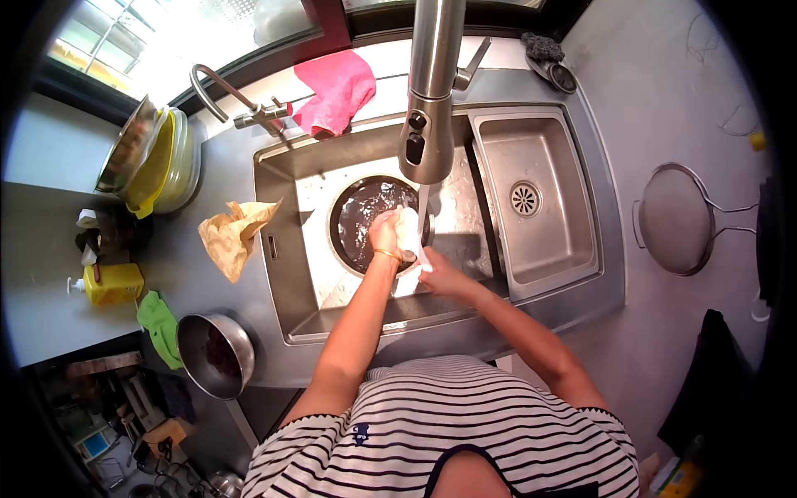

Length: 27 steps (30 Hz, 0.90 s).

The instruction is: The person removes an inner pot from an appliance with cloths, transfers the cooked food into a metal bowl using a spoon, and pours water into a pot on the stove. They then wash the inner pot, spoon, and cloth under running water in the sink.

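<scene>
Water runs from the large faucet (429, 133) in a stream beside a pale, whitish item (408, 233) above the round pot (365, 217) of dark liquid in the sink. My left hand (385, 236), with a thin bracelet at the wrist, is closed on this item. My right hand (442, 275) is closed near its lower end, on a narrow white part that could be a handle or an edge; what exactly it is I cannot make out.
A small basin (540, 207) with a drain is on the right. Left of the sink are crumpled brown paper (235, 236), a metal bowl (214, 357), a green cloth (159, 328), a yellow bottle (114, 284) and stacked bowls (158, 158). A pink cloth (339, 90) lies behind.
</scene>
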Available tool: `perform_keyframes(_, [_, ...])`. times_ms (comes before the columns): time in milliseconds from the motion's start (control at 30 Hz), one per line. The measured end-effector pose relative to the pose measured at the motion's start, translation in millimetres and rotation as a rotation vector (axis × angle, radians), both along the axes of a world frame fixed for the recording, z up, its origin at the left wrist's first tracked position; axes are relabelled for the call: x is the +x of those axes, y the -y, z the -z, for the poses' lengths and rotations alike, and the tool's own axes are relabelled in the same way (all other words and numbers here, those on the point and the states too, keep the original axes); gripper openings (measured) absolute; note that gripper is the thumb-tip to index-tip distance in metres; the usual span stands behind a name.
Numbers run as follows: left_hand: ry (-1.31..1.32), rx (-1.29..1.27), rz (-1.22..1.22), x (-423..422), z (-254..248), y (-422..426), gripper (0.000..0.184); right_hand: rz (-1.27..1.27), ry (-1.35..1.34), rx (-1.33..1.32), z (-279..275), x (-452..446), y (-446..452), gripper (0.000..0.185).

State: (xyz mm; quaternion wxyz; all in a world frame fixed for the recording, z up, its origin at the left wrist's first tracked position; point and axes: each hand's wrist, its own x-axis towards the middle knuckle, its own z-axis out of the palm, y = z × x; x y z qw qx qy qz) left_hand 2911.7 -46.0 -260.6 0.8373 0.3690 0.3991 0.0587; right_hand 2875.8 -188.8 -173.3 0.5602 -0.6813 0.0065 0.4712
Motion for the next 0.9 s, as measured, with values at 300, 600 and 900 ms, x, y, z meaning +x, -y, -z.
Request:
perform_keyframes(300, [-0.047,1.209,0.226,11,-2,-21,0.063,0.042,0.038,-0.257,-23,5,31,0.029])
perform_keyframes(600, [-0.047,1.379,1.848,-15,0,-19,0.054,0.331,0.748,-0.455,56,86,-10,0.043])
perform_keyframes(900, [-0.34,1.743,1.752,6,55,-72,0.048,0.565,0.822,-0.497,96,59,-35,0.03])
